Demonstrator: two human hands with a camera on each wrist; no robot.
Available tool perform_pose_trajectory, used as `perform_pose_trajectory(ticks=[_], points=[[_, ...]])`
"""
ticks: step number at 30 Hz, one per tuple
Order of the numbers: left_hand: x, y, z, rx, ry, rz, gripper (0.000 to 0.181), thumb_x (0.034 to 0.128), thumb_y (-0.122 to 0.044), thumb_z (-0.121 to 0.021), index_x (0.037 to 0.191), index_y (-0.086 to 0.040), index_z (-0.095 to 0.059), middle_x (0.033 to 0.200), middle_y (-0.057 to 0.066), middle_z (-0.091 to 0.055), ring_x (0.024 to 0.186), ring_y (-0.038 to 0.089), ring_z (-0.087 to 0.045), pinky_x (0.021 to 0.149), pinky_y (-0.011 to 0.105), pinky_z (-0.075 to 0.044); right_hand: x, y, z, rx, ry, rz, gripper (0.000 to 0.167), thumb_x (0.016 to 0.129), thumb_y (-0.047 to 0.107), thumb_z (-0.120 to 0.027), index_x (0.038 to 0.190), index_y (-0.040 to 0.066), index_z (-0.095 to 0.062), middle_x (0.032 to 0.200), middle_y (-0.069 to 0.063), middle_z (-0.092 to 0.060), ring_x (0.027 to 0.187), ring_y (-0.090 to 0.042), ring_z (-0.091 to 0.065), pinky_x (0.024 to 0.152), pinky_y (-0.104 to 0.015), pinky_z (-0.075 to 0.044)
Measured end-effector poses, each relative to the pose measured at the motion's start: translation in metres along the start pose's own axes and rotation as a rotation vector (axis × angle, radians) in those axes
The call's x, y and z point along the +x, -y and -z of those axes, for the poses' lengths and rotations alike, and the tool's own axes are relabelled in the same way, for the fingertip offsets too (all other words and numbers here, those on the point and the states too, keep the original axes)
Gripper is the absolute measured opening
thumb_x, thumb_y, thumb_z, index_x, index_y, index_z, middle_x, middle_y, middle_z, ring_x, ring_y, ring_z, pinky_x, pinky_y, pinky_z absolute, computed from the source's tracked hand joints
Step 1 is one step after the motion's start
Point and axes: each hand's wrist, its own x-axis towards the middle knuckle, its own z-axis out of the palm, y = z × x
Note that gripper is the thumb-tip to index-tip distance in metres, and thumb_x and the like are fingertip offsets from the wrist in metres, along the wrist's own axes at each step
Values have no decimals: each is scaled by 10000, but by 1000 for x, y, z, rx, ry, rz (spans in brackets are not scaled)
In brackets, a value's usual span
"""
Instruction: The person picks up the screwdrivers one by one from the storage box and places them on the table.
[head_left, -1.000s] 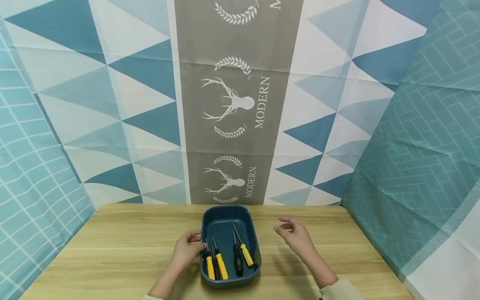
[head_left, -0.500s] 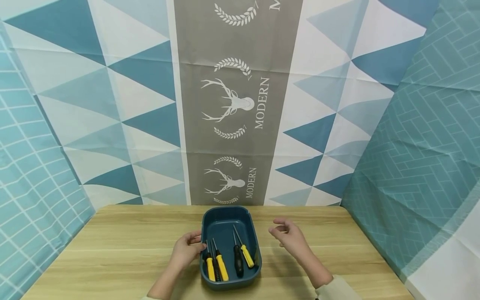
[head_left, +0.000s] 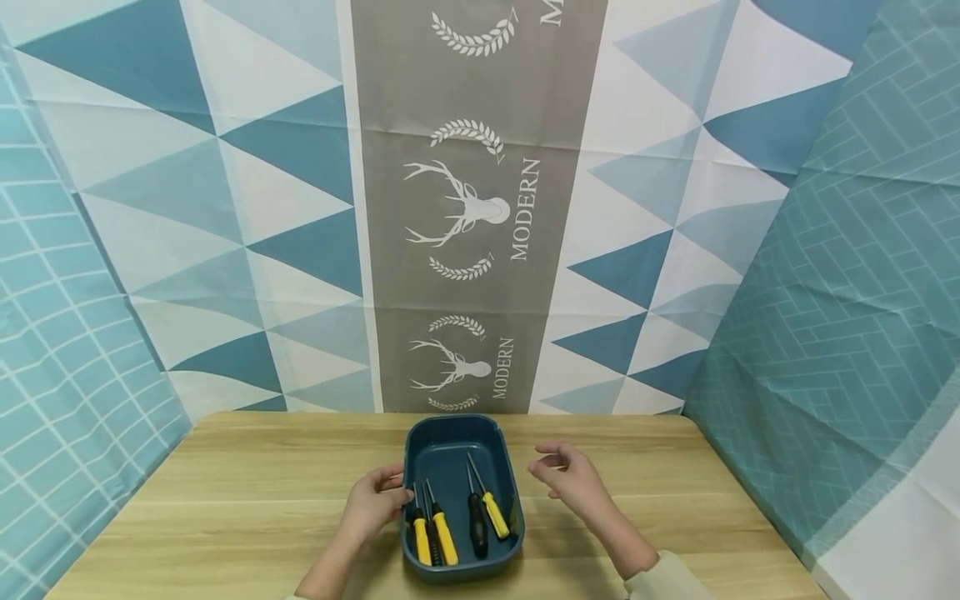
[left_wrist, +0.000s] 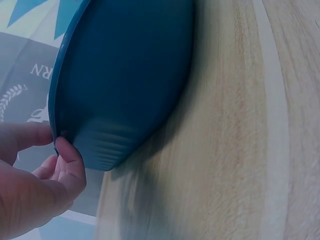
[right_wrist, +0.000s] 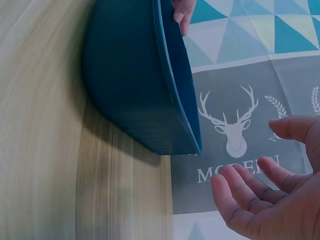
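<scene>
A dark blue plastic bin (head_left: 447, 462) stands on the table and holds several screwdrivers. Two with yellow handles (head_left: 446, 540) and a black-handled tool (head_left: 434, 546) between them lie along its left side. Toward the right lie a black-handled screwdriver (head_left: 477, 529) and a slimmer yellow-handled screwdriver (head_left: 495, 517). My left hand (head_left: 372, 504) pinches the bin's left rim, thumb inside and fingers outside. Apart from the bin's right wall, my right hand (head_left: 572, 482) hovers with fingers loosely bent and nothing in it; in the right wrist view the hand (right_wrist: 280, 190) touches nothing.
The wooden table (head_left: 285, 475) extends on both sides of the bin. Behind it hangs a patterned cloth (head_left: 457, 275) with deer heads and triangles. Teal cloths (head_left: 847, 333) line the sides.
My right hand has drifted left, closer to the bin's right wall. My left hand keeps its pinch on the rim, and the bin and screwdrivers stay put.
</scene>
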Motion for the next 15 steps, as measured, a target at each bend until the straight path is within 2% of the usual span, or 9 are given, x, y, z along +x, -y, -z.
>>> perform_pose_trajectory(ticks=[7,15], points=[[0,1,0,-16,12,-2,506,813,-3,-626,1288,77,-471,1154,251,-544,836,152,-584,671,320,-518,0,1,-3,0,47,10,442,844,257,-682,1201,22,-567,1025,-104,-632,819,-149,-587,684,-384,-525],[0,1,1,-10,-2,12,505,813,-11,-625,1291,60,-478,1162,240,-549,841,157,-586,668,317,-516,2,5,-12,-19,86,30,423,842,243,-683,1186,20,-580,1031,-104,-635,836,-150,-596,703,-385,-537]])
